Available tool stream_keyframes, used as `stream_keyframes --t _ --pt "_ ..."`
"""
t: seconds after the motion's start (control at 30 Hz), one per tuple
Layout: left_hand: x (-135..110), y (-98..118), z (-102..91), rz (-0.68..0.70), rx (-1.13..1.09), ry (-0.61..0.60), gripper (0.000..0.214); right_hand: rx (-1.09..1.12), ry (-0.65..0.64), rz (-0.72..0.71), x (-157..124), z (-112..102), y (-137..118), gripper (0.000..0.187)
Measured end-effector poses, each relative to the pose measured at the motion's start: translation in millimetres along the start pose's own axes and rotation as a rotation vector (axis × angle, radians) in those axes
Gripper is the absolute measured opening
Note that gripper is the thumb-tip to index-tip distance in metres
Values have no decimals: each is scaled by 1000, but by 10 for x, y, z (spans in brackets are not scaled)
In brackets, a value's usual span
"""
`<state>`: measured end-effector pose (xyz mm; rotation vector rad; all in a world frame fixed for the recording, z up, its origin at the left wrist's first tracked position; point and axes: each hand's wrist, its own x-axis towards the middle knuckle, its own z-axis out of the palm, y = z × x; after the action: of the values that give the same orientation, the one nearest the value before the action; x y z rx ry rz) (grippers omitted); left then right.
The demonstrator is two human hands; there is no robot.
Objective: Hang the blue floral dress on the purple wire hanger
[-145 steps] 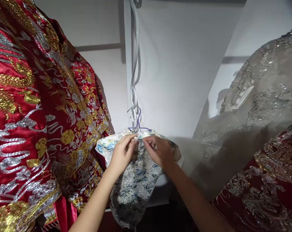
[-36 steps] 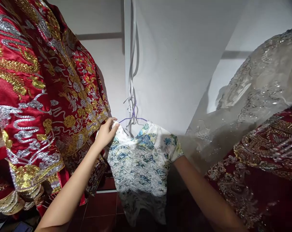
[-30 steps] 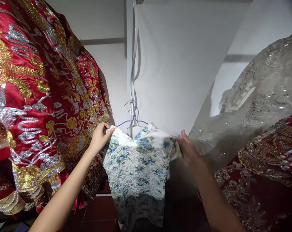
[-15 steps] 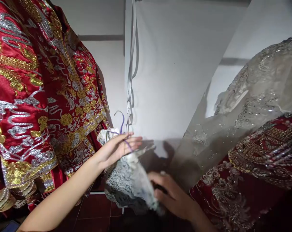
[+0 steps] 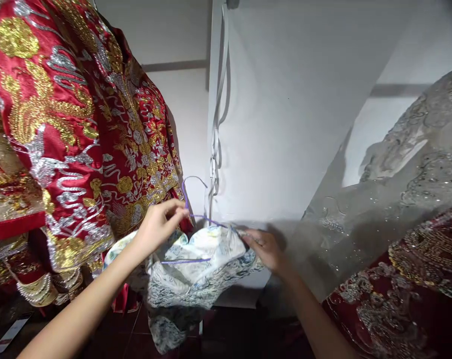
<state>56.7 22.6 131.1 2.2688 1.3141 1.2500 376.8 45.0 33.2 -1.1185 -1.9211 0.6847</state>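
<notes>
A purple wire hanger (image 5: 185,262) sits inside a white garment (image 5: 214,244) with a bluish-grey pattern, its hook pointing up. My left hand (image 5: 160,223) is closed on the hanger just below the hook, thumb and fingers pinching the wire. At the garment's right shoulder, my right hand (image 5: 262,245) grips the cloth near the hanger's right end. The garment's neck gapes toward me, showing the lower bar of the hanger. Its lower part hangs down in folds.
A red jacket (image 5: 136,124) with gold and silver embroidery hangs at left. White cords (image 5: 215,134) dangle along the wall edge. Sheer beaded fabric (image 5: 364,209) and a dark red beaded garment (image 5: 379,284) hang at right. A phone (image 5: 11,333) lies at lower left.
My left hand has gone from open fingers to pinching the hanger below its hook. My right hand has risen and holds the garment's right shoulder, now spread wider. The hook has turned to face right.
</notes>
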Motion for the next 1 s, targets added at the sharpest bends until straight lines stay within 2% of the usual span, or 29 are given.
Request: stream_keyframes --t 0.1,0.17,0.2,0.23,0.33,0.4,0.47,0.57,0.63,0.7,0.77,0.87,0.93,1.0 --pt "16 -60 2 160 96 437 28 92 168 28 355 -131 -93 38" --pt "-71 -79 81 220 64 562 21 257 252 51 560 -206 -169 37" --pt "-134 -94 156 211 25 541 17 352 280 64 632 -234 -203 35" --pt "-201 -119 253 179 -16 458 16 433 302 78 678 -253 -231 34" --pt "-384 -256 621 -18 -91 -3 37 495 385 103 688 -256 -247 33" --pt "-476 -378 868 -99 -112 -138 49 449 454 110 653 -219 -206 31" --pt "-556 -488 1085 -128 -156 -100 54 416 491 107 650 -174 -161 31" --pt "-685 -597 1362 -95 -258 102 57 427 476 66 741 -150 -164 33" --pt "-763 -638 1506 -33 -280 252 49 436 499 20 817 -185 -211 34" --pt "-811 -666 1601 20 -237 328 34 462 570 0 840 -250 -247 35" --pt "-819 -689 1642 4 -180 272 27 518 651 34 769 -313 -226 36" --pt "-797 -729 1648 -110 -141 -21 36 579 710 151 515 -340 -77 38" --pt "-806 -757 1652 -153 -128 -210 31 573 689 203 330 -311 46 36" --pt "-857 -779 1668 -153 -125 -302 21 513 674 199 198 -257 137 35"
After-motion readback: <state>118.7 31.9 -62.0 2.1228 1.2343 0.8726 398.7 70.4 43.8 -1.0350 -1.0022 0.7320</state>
